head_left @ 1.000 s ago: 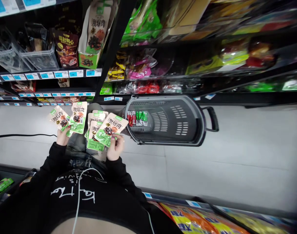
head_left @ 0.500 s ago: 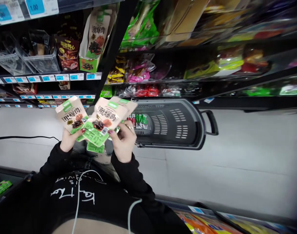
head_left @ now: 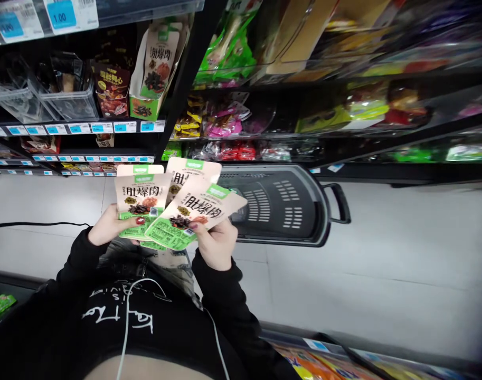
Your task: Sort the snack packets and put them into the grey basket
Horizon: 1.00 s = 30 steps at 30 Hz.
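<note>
Several flat beige-and-green snack packets are fanned out between my hands, over my lap. My left hand (head_left: 112, 224) pinches the left-side packets (head_left: 140, 198), thumb on the front near the lower edge. My right hand (head_left: 216, 243) grips the right-side packet (head_left: 193, 208) the same way, its thumb on the packet's front and tilted to the right. Another packet (head_left: 191, 168) shows partly behind these two. The fingers of both hands are mostly hidden behind the packets. Just beyond my right hand sits a dark grey shopping basket (head_left: 260, 211) on the floor, its left end covered by the packets.
Black shelves with price tags (head_left: 74, 128) run along the far side. A display box (head_left: 145, 105) there holds matching packets, beside clear plastic bins (head_left: 68, 103). The basket's handle (head_left: 339, 203) sticks out over the pale floor (head_left: 383, 237). Orange bags (head_left: 315, 364) lie on a shelf behind me.
The packets have been spread wider apart; the right hand moved to the right with its packet. The left-hand packets turned more upright, and one behind now shows between them.
</note>
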Each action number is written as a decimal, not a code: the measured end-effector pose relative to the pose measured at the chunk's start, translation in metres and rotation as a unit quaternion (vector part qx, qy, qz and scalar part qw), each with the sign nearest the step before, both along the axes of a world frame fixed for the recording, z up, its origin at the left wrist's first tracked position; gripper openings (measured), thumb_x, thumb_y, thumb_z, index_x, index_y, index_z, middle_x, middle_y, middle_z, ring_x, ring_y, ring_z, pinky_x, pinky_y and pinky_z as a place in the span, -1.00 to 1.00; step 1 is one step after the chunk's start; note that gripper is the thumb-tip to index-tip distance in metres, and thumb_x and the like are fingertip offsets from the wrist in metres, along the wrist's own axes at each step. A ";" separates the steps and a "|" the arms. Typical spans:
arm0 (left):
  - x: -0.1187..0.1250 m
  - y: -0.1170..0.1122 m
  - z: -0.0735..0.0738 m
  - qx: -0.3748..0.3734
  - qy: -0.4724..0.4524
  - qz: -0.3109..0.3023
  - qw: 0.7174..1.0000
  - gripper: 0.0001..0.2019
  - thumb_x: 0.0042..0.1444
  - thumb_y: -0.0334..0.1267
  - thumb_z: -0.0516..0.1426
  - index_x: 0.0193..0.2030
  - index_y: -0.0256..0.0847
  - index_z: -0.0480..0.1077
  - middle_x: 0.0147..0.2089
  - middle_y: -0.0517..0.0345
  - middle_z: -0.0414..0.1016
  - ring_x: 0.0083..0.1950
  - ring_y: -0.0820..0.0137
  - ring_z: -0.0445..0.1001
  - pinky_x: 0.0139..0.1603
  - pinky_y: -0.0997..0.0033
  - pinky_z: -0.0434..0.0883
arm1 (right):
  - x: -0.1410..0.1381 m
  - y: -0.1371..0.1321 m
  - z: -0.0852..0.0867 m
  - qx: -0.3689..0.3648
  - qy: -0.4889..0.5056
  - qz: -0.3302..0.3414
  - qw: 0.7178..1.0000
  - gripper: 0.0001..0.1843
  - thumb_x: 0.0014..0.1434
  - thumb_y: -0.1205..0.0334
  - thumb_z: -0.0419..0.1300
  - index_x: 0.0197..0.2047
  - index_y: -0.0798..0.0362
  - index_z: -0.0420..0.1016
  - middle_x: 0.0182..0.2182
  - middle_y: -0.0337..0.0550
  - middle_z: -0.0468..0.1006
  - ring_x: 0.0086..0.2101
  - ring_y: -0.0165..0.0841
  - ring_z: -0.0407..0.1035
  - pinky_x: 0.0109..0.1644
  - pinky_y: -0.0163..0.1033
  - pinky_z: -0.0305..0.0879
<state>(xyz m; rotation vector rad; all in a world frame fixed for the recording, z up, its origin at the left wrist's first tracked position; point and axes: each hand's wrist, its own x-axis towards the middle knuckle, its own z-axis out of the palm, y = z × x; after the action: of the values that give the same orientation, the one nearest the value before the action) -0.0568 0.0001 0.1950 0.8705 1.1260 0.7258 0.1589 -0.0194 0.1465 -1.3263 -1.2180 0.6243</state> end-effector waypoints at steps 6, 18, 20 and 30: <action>0.001 0.006 0.005 0.041 0.099 -0.014 0.994 -0.63 -0.31 -0.39 0.37 -0.24 -0.34 0.56 -0.18 -0.06 0.61 -0.09 0.07 0.55 0.04 0.10 0.45 | -0.008 -0.005 0.005 0.017 -0.063 -0.026 0.998 -0.57 -0.06 -0.19 0.25 -0.57 0.03 0.50 -0.54 -0.17 0.54 -0.46 -0.29 0.42 -0.38 -0.17 0.37; 0.018 -0.003 0.006 -0.028 -0.031 0.002 0.999 -0.71 -0.18 -0.32 0.33 -0.24 -0.28 0.55 -0.25 -0.04 0.61 -0.37 0.11 0.59 -0.42 0.20 0.55 | -0.020 -0.007 0.003 0.051 -0.099 -0.091 0.990 -0.52 0.02 -0.26 0.14 -0.53 0.01 0.45 -0.51 -0.15 0.42 -0.37 -0.25 0.39 -0.30 -0.09 0.38; 0.018 -0.004 0.001 -0.041 -0.056 0.055 0.996 -0.70 -0.19 -0.28 0.34 -0.25 -0.29 0.54 -0.29 -0.06 0.61 -0.43 0.10 0.57 -0.52 0.19 0.53 | -0.013 -0.002 0.005 0.056 -0.043 -0.158 0.985 -0.58 0.07 -0.19 0.13 -0.44 0.02 0.44 -0.44 -0.16 0.37 -0.34 -0.28 0.37 -0.26 -0.10 0.37; 0.049 -0.003 -0.020 0.065 -0.062 0.349 0.933 -0.61 -0.18 -0.25 0.34 -0.15 -0.22 0.48 -0.06 0.03 0.55 0.07 0.14 0.47 0.13 0.13 0.39 | -0.051 -0.013 0.014 0.005 0.012 -0.139 0.990 -0.85 0.03 0.21 0.27 -0.30 0.03 0.42 -0.37 -0.20 0.33 -0.31 -0.36 0.36 -0.22 -0.17 0.35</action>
<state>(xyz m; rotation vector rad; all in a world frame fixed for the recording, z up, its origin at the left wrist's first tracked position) -0.0073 -0.0024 0.1752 0.5058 1.2897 1.4351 0.1083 -0.0328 0.1606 -1.4440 -0.9930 0.4323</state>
